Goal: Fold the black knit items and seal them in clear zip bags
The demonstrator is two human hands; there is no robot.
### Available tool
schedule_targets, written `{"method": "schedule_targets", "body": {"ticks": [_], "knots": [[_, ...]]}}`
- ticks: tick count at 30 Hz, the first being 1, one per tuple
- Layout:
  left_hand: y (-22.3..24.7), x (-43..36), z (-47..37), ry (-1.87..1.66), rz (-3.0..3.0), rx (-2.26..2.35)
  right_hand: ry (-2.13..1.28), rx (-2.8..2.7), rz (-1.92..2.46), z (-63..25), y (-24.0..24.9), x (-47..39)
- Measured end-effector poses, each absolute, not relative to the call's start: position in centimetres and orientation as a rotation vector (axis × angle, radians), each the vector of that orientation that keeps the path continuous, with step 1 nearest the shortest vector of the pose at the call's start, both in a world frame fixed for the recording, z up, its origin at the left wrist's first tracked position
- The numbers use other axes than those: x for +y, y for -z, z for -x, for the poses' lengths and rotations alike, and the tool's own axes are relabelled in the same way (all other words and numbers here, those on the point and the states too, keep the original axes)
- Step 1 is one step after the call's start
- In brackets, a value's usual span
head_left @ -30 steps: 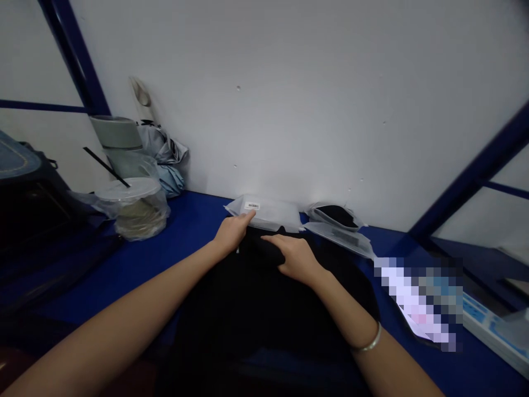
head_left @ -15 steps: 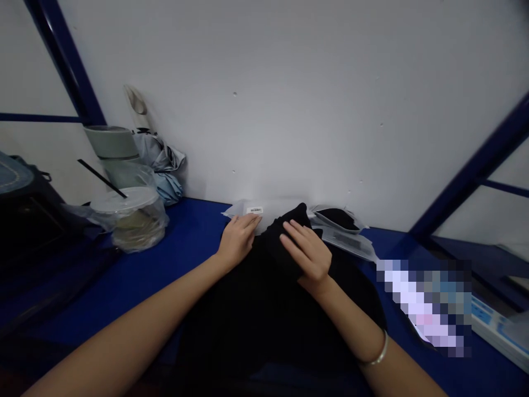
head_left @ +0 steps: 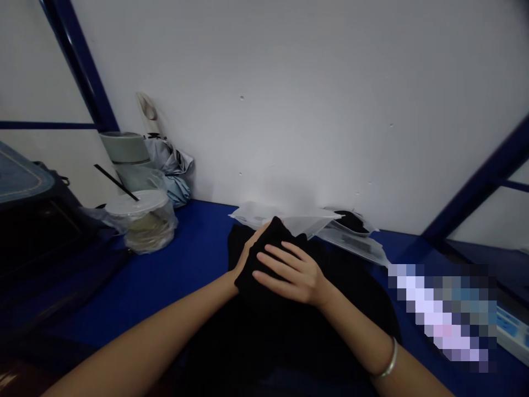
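Black fabric (head_left: 264, 270), folded over at its upper part, lies between my hands and spreads toward me. My right hand (head_left: 293, 273) rests on top of the folded part with its fingers spread. My left hand (head_left: 247, 251) is at the left side of the fold, its fingers mostly hidden behind the fabric. Just beyond the fabric lies a translucent plastic bag (head_left: 306, 220). To its right are more clear bags (head_left: 357, 248), one with a black item (head_left: 351, 221) inside.
On the blue table (head_left: 165, 264) at the left stand a bagged cup with a straw (head_left: 149, 223), a pale green container (head_left: 126, 149) and a folded umbrella (head_left: 169, 157). A dark bag (head_left: 41, 220) is at far left. A pixelated object (head_left: 438, 314) lies right.
My right hand has moved down and left with the folded fabric, which now covers the fingers of my left hand. The view has shifted slightly.
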State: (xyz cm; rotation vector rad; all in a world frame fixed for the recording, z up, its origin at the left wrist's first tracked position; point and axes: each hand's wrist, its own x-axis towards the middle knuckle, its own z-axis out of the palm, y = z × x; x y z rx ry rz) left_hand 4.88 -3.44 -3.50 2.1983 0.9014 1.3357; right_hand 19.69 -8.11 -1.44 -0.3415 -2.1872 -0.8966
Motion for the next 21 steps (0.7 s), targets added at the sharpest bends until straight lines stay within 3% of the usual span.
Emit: {"method": "schedule_targets", "body": {"ticks": [10,21], "knots": [[3.3,-3.5,-4.8,-1.48,-2.382,0.746,0.512,-2.123,0.653,-21.4,2.7,-6.4],[3.3,-4.5,-5.7,-1.551,-2.507,0.602,0.815,-2.086,0.94,-22.1,2.9,-5.7]]}}
